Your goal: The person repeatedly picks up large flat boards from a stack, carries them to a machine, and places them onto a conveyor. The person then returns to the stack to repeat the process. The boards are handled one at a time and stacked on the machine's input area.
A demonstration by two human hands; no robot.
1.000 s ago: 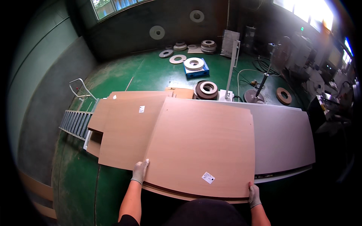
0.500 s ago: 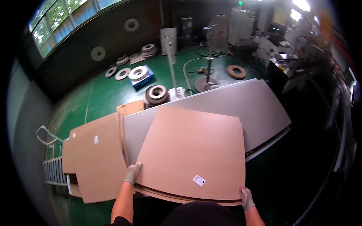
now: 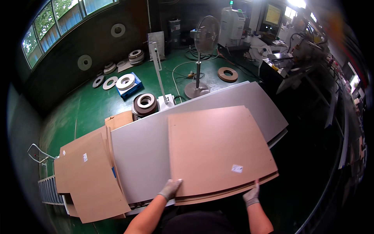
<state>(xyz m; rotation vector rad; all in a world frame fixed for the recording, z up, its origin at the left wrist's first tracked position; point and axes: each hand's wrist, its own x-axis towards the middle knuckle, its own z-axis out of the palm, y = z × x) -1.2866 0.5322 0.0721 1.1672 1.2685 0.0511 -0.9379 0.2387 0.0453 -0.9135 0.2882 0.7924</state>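
Note:
A squarish brown panel (image 3: 218, 152) with a small white label lies nearly flat on top of one or more similar panels, whose edges show along the near side. Below them is a long grey board (image 3: 136, 156). My left hand (image 3: 170, 189), in a pale glove, grips the panel's near left corner, thumb on top. On the near edge, towards the right corner, my gloved right hand (image 3: 252, 194) holds on with fingertips over the rim. How many panels the hands grip is hard to see.
Brown panels (image 3: 87, 179) are stacked at the left, by a roller conveyor (image 3: 50, 189). Beyond the grey board stand a pedestal fan (image 3: 198, 74) and rolls of edge banding (image 3: 145, 102) on the green floor. Machinery (image 3: 288, 58) fills the far right.
The brown panel and those under it have turned and shifted right across the grey board, both hands moving with them. The whole view has also swung slightly right.

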